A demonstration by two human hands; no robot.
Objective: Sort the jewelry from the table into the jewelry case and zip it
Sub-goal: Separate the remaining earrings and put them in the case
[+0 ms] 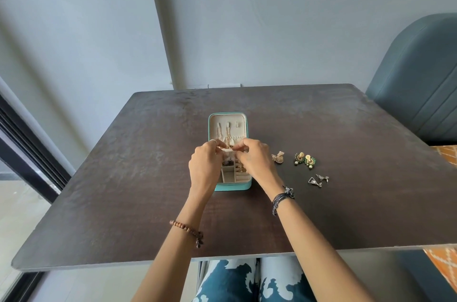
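Note:
A teal jewelry case (pixel 232 187) lies open at the middle of the dark table (pixel 123 178), its cream lid (pixel 227 119) lying flat at the far side. Gold chains (pixel 228 136) hang from the hooks in the lid. My left hand (pixel 204 165) and my right hand (pixel 254 159) meet over the case's hinge line, both pinching the lower end of a gold necklace at the elastic pocket. The tray's compartments hold small pieces, partly hidden by my hands. To the right of the case lie gold jhumka earrings (pixel 278 157), green and gold earrings (pixel 304 160) and silver triangular earrings (pixel 318 180).
A blue-grey upholstered chair (pixel 420 84) stands at the table's far right corner. An orange patterned cloth (pixel 447 158) shows at the right edge. A dark window frame (pixel 29 153) runs along the left. My patterned trousers (pixel 237 282) are below the near table edge.

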